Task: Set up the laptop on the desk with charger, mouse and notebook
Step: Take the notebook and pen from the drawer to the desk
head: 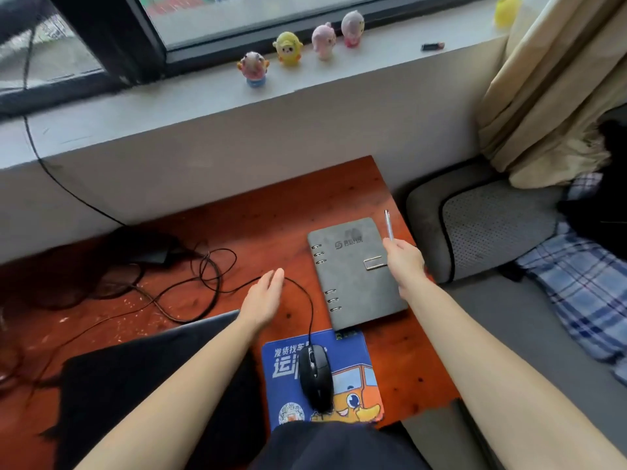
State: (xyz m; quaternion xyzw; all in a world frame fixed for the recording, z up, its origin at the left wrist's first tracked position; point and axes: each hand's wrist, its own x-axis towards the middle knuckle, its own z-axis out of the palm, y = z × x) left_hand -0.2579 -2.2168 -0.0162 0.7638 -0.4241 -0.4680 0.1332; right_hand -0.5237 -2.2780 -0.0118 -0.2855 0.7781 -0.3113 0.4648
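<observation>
A closed black laptop [142, 374] lies at the near left of the reddish wooden desk [271, 212]. My left hand [263, 296] hovers flat with straight fingers just past the laptop's far edge, above the mouse cable. A black wired mouse [315, 376] sits on a blue printed mouse pad [353, 354]. Beyond the pad lies a closed grey ring-bound notebook [353, 273]. My right hand [405, 262] is over the notebook's right edge and pinches a white pen [388, 224] that points away. The black charger brick [152, 254] with tangled cables [210, 283] lies at the far left.
A window sill [305, 86] behind the desk carries several small toy figures [288, 49] and a small dark stick [432, 46]. A grey cushioned seat [485, 225], plaid cloth [583, 283] and a beige curtain [549, 89] are to the right of the desk.
</observation>
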